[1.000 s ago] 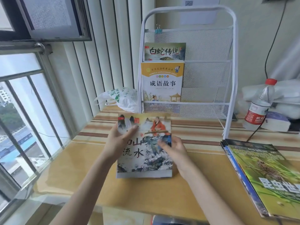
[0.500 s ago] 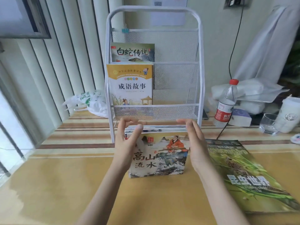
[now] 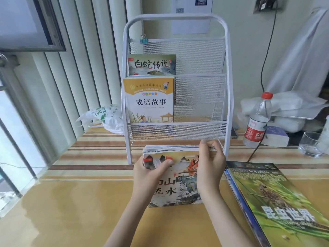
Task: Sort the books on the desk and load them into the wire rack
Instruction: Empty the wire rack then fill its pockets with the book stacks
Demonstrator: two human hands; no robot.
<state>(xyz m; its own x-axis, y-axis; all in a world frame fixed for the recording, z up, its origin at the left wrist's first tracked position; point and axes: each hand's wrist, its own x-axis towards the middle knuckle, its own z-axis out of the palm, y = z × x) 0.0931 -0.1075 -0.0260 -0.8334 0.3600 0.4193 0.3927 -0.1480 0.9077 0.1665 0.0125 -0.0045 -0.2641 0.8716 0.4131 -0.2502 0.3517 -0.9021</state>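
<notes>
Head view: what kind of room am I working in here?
Probably a home or dorm study corner, not a shop: a desk by a barred window, a small wire rack with children's storybooks, plus a water bottle and glass.

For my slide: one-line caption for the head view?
Both hands steady a book stack before the half-filled wire rack.

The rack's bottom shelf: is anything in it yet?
Apparently empty. Through the mesh of the bottom shelf no book shows; the two books sit higher up, and the stack is on the desk.
</notes>
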